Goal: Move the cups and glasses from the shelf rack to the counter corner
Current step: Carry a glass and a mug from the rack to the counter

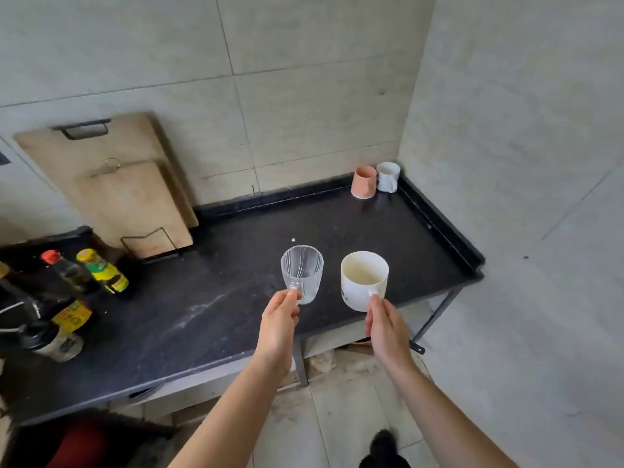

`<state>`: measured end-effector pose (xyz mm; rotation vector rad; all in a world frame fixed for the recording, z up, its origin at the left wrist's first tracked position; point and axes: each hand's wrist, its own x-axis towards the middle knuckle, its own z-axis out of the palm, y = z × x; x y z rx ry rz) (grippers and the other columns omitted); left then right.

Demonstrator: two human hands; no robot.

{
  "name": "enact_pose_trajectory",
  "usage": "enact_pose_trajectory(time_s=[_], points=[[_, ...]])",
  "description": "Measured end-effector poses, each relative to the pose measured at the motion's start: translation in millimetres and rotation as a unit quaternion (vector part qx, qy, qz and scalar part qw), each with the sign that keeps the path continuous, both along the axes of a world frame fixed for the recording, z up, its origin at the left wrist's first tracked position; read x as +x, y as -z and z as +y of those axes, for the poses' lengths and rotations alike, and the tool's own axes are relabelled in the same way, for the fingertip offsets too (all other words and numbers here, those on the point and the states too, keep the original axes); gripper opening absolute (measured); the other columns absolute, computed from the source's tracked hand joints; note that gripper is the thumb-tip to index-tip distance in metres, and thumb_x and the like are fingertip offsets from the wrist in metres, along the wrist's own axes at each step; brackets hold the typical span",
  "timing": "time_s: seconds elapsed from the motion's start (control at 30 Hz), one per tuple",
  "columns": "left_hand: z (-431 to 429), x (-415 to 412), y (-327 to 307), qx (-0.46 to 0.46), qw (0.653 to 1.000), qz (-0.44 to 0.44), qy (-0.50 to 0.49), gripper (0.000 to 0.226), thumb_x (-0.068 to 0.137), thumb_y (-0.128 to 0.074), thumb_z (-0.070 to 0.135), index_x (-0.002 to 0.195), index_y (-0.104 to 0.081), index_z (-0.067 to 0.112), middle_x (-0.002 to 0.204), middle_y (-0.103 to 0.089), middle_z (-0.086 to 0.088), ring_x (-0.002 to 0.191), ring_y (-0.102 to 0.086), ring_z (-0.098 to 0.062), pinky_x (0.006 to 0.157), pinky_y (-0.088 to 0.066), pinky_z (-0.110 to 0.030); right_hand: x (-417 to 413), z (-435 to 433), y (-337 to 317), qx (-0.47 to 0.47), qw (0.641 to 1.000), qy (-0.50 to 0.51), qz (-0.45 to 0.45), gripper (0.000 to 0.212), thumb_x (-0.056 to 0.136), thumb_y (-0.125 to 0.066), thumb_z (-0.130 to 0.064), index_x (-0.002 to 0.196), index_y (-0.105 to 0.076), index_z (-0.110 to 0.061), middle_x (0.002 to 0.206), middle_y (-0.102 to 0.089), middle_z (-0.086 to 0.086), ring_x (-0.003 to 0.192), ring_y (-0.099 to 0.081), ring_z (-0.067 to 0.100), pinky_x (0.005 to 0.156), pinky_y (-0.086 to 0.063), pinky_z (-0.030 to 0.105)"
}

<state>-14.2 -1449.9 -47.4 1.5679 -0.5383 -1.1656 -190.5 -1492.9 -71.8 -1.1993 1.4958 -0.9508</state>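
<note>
Left hand [278, 319] fingers [291, 295] pinched the glass cup [303, 273] by its handle, right hand [385, 327] pinched the white mug [363, 280] likewise, both held over the desk [202, 298], well short of the corner. Thin pinches could let either slip, or bump the pink cup [364, 182] and small white cup [388, 176] there.

1 glass mug [302, 273], 1 white mug [363, 282], 2 cups [364, 182] [387, 176], 2 cutting boards [98, 146] [135, 204]

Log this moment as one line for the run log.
left hand holds glass mug | right hand holds white mug | both over counter | corner: pink cup, small white cup
</note>
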Motion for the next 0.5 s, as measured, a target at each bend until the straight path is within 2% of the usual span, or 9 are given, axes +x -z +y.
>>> enact_pose_trajectory(time_s=[0.07, 0.13, 0.4, 0.5], points=[[-38, -5, 14, 0.02, 1.0, 0.005, 0.007, 0.026, 0.101, -0.048, 0.034, 0.099, -0.07, 0.02, 0.111, -0.064, 0.005, 0.105, -0.054, -0.013, 0.092, -0.045, -0.033, -7, -36, 13, 0.024, 1.0, 0.013, -0.008, 0.043, 0.105, -0.042, -0.036, 0.069, -0.046, -0.014, 0.065, -0.049, 0.002, 0.053, -0.047, 0.009, 0.046, -0.037, 0.011], [-76, -11, 29, 0.037, 0.999, 0.012, 0.004, 0.028, 0.101, -0.047, 0.036, 0.096, -0.071, 0.022, 0.114, -0.064, 0.007, 0.112, -0.052, -0.01, 0.088, -0.043, -0.035, -12, -77, 27, 0.05, 0.999, 0.011, -0.01, 0.043, 0.105, -0.042, -0.037, 0.068, -0.045, -0.015, 0.067, -0.05, 0.0, 0.056, -0.049, 0.009, 0.048, -0.04, 0.014], [-212, -41, 71, 0.116, 0.99, 0.038, -0.069, 0.026, 0.103, -0.048, 0.032, 0.1, -0.072, 0.022, 0.12, -0.064, 0.005, 0.115, -0.054, -0.013, 0.083, -0.045, -0.032, -19, -240, 67, 0.148, 0.987, -0.053, -0.012, 0.048, 0.103, -0.041, -0.048, 0.067, -0.044, -0.017, 0.07, -0.051, -0.003, 0.064, -0.051, 0.014, 0.062, -0.041, 0.026], [-260, -44, 81, 0.13, 0.985, 0.049, -0.104, 0.026, 0.103, -0.049, 0.034, 0.108, -0.071, 0.02, 0.121, -0.064, 0.006, 0.114, -0.054, -0.011, 0.083, -0.046, -0.032, -14, -296, 82, 0.164, 0.981, -0.102, 0.008, 0.042, 0.102, -0.041, -0.05, 0.078, -0.052, -0.018, 0.081, -0.055, -0.003, 0.077, -0.054, 0.017, 0.072, -0.046, 0.031]])
